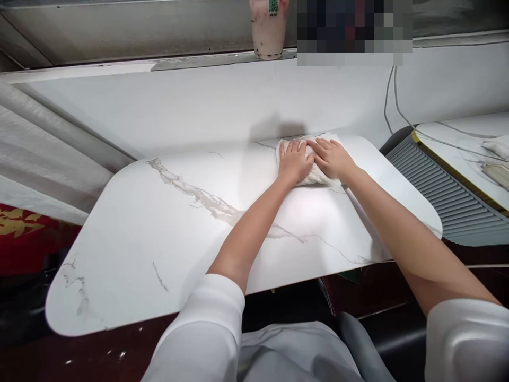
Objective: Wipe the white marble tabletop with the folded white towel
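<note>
A white folded cloth (316, 175) lies near the far edge of a white marble-patterned table (167, 228). My left hand (294, 161) presses flat on the cloth's left part, fingers stretched out and together. My right hand (332, 157) lies flat on its right part, fingers pointing left and touching my left hand. Both forearms reach out over the table from white sleeves.
A pink drink in a clear plastic cup (269, 29) stands on a ledge above the white wall. To the right are a grey ribbed panel (437, 185), hanging cables (392, 101) and another marble surface (469, 143) with a white cloth (497, 146). Curtain folds at left.
</note>
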`<state>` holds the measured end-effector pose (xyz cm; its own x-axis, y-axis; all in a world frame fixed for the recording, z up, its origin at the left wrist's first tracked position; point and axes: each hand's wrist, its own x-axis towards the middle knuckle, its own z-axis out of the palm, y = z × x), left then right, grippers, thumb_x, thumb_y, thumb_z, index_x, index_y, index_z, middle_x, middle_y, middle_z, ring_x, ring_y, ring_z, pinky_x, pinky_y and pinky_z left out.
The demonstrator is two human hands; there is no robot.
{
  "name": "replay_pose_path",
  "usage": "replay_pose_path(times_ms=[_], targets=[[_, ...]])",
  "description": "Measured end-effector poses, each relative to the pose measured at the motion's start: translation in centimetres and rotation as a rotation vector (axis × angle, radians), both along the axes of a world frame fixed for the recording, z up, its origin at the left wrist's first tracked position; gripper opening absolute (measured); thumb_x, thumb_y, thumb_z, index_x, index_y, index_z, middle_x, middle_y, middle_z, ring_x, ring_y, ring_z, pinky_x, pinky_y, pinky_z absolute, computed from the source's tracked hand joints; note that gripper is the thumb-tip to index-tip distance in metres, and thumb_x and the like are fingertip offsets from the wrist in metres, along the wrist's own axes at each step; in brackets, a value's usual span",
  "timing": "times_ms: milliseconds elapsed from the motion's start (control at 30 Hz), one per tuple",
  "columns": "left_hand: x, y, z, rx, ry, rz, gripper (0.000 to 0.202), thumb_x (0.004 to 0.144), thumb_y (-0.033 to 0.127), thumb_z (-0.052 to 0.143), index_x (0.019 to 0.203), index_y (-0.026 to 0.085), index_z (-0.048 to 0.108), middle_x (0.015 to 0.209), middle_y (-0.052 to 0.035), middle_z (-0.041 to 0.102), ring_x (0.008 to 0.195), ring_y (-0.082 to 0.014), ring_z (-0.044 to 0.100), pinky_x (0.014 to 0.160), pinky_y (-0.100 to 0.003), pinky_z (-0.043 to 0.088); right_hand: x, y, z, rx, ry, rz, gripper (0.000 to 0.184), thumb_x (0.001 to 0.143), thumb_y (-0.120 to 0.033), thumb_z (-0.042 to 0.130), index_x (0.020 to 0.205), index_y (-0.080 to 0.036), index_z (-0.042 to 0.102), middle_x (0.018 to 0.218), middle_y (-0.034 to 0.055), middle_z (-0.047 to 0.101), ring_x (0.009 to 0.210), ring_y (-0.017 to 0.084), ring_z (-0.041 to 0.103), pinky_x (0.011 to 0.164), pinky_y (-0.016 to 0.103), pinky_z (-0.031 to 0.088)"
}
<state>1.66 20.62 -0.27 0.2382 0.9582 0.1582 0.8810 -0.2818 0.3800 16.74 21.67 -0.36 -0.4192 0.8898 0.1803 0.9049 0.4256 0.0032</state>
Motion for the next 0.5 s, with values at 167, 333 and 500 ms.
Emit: replay_pose_path(times_ms=[167, 333, 500], targets=[[0.2, 2.8, -0.1, 0.024, -0.012, 0.016, 0.053, 0.099, 0.031, 0.029, 0.149, 0.016, 0.043, 0.155, -0.0073, 0.046, 0.148, -0.0204, 0.032, 0.127, -0.046, 0.010, 0.1, 3.3, 0.1, 0.024, 0.039, 0.032, 0.061, 0.097, -0.035, 0.024, 0.150, -0.011, 0.041, 0.147, 0.0177, 0.051, 0.137, 0.029, 0.045, 0.114, 0.048, 0.031], [0.4, 3.5, -0.2, 0.060, 0.008, 0.010, 0.054, 0.099, 0.029, 0.027, 0.148, 0.014, 0.043, 0.152, -0.0090, 0.049, 0.147, -0.0228, 0.034, 0.126, -0.048, 0.013, 0.4, 4.1, -0.3, 0.055, 0.044, 0.040, 0.059, 0.099, -0.036, 0.022, 0.150, -0.013, 0.040, 0.147, 0.0175, 0.051, 0.136, 0.029, 0.046, 0.112, 0.049, 0.032], [0.6, 1.8, -0.2, 0.039, 0.036, -0.019, 0.055, 0.099, 0.029, 0.027, 0.151, 0.015, 0.040, 0.158, -0.0080, 0.042, 0.150, -0.0221, 0.030, 0.127, -0.048, 0.012, 1.0, 2.3, -0.9, 0.036, 0.048, -0.013, 0.060, 0.101, -0.039, 0.019, 0.153, -0.015, 0.037, 0.154, 0.0169, 0.043, 0.143, 0.031, 0.039, 0.114, 0.054, 0.028]])
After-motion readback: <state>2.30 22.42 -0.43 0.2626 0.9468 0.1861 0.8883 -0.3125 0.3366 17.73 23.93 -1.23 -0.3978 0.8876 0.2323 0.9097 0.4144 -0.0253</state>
